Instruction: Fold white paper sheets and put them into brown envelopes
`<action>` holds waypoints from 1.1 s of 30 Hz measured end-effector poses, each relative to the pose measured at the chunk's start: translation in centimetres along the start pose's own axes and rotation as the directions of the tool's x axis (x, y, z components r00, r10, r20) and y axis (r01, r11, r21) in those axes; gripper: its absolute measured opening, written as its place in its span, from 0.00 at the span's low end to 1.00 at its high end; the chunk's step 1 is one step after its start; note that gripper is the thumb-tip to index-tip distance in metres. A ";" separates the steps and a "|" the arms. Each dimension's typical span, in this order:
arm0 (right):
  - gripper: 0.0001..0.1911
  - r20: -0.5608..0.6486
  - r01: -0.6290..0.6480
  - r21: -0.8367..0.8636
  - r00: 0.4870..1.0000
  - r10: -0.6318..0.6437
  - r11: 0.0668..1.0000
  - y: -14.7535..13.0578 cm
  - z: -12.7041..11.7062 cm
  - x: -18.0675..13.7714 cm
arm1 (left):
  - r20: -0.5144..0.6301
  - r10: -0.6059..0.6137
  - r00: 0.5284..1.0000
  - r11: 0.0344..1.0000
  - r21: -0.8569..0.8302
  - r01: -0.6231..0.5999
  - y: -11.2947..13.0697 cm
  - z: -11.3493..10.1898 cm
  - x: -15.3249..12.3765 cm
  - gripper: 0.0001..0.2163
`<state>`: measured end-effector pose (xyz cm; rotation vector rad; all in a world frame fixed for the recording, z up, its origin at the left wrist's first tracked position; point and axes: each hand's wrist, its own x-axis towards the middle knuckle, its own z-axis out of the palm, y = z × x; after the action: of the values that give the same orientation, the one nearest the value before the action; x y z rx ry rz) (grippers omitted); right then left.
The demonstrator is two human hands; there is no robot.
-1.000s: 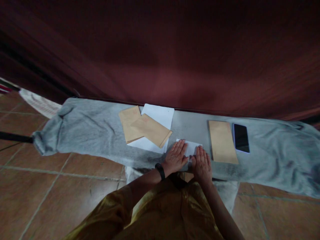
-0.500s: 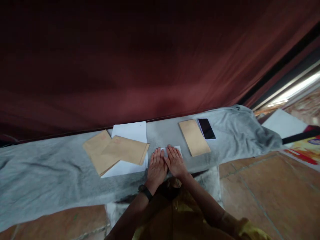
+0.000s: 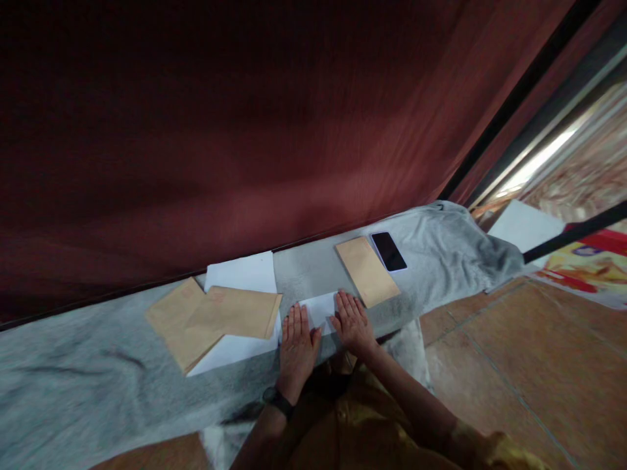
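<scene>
A small folded white paper [image 3: 319,307] lies on a grey cloth [image 3: 88,385] spread on the floor. My left hand [image 3: 296,343] rests flat on the paper's left end, fingers stretched out. My right hand [image 3: 353,320] lies flat on its right end, fingers also extended. A gap of white paper shows between the two hands. A black band sits on my left wrist.
Two brown envelopes [image 3: 215,316] lie on a white sheet [image 3: 242,271] to the left. Another brown envelope [image 3: 366,269] and a black phone [image 3: 388,250] lie to the right. A dark red curtain [image 3: 245,130] hangs behind. Brown floor tiles [image 3: 514,352] surround the cloth.
My hands, side by side half a second ago, have slid apart along the white paper. The camera has turned further to the right.
</scene>
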<state>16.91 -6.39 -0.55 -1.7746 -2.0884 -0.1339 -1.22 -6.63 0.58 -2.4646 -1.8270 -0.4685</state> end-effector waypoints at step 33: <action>0.09 0.004 0.222 0.476 0.967 -0.255 0.851 2.5 -4.0 3.4 | -0.177 0.075 0.981 0.977 -0.183 -0.107 0.2 -3.0 -0.6 0.28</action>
<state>19.86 -4.03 3.90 -1.2412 -2.1472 0.3488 -1.78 -7.84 3.33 -2.5226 -1.6673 -0.8565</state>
